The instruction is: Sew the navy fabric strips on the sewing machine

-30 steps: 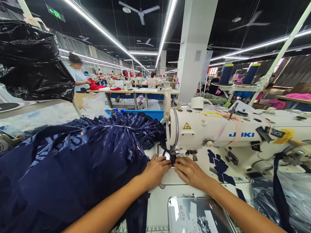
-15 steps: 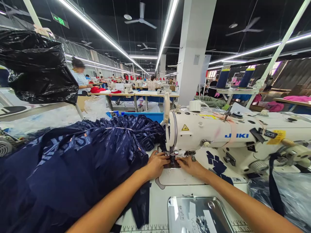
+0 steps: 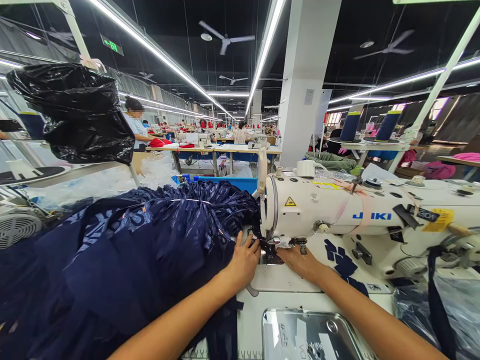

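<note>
A white sewing machine [image 3: 330,205] stands before me, its needle area over a metal plate [image 3: 270,257]. To the left of the presser foot, my left hand [image 3: 245,260] is open, its fingers spread and the fingertips by a bit of dark fabric. My right hand [image 3: 300,261] reaches in from the other side, fingers held together at the plate's right edge; the machine head partly hides them, and what they press on is too small to make out. A big heap of navy lace-trimmed garments [image 3: 150,255] lies against the machine's left side.
Small navy fabric pieces [image 3: 343,262] lie on the machine bed. In front is a shiny metal tray [image 3: 268,325]. Clear plastic [image 3: 465,300] lies at right, and a black plastic bag [image 3: 86,115] hangs at left. Thread cones [image 3: 388,126] stand behind; a co-worker [image 3: 137,122] is farther back.
My left hand has drawn slightly back from the presser foot, and its fingers have spread. My right hand stays close to the plate. The view has shifted a little.
</note>
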Motion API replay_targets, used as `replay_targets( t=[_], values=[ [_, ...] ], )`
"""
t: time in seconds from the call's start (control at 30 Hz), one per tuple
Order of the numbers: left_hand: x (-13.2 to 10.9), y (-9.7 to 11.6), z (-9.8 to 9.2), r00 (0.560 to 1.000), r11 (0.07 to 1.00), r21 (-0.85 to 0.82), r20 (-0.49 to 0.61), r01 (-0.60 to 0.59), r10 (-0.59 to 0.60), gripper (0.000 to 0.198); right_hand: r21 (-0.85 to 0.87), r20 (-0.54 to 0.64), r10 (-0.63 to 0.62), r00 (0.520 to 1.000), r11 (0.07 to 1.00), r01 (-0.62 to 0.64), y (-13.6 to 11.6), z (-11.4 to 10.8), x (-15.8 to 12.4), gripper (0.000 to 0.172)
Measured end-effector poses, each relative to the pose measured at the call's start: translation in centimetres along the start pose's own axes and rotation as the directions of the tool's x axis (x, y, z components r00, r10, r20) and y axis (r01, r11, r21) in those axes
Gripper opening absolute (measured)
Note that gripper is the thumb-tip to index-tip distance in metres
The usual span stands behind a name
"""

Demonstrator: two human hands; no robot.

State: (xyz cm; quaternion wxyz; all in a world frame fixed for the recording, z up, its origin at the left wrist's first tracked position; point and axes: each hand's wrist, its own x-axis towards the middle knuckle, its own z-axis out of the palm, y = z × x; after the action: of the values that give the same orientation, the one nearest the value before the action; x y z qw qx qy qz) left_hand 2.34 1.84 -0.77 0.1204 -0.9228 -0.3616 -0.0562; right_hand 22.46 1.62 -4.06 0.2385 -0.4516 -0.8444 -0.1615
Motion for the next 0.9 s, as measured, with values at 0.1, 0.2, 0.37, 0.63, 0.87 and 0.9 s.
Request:
replay_targets(
  t=[0.1,0.2,0.37,0.63,0.87,0.9],
  values=[
    [0.4,-0.6,-0.3,0.999,0.999,-0.041,0.048,-0.008,0.010,0.045,-0.097,0.054,-0.042,0.998,0.994,0.047,-0.3,-0.9,0.0,0.032],
    [0.7,-0.9,-0.3,0.997,0.999,-0.041,0.072,-0.005,0.008,0.049,-0.072,0.046,-0.042,0.998,0.996,0.046,-0.6,-1.0,-0.1,0.031],
    [0.9,-0.8,-0.3,0.997,0.999,-0.052,0.071,0.000,0.003,0.050,-0.082,-0.012,0.004,1.000,0.997,-0.005,-1.2,-0.8,-0.3,0.025],
    [1.3,-0.6,-0.6,0.996,0.998,-0.063,0.093,0.014,-0.009,0.048,-0.117,0.043,0.100,0.994,0.989,-0.095,-1.9,-0.3,-0.2,0.016],
    [2.1,-0.7,0.1,0.999,0.997,-0.080,0.041,0.008,-0.005,0.041,-0.156,-0.021,0.179,0.984,0.971,-0.180,-2.2,1.2,-0.7,0.018],
    [2.2,-0.8,0.2,1.000,0.997,-0.083,0.028,0.006,-0.003,0.042,-0.168,-0.032,0.175,0.984,0.970,-0.177,-2.3,1.4,-0.7,0.020]
  ],
)
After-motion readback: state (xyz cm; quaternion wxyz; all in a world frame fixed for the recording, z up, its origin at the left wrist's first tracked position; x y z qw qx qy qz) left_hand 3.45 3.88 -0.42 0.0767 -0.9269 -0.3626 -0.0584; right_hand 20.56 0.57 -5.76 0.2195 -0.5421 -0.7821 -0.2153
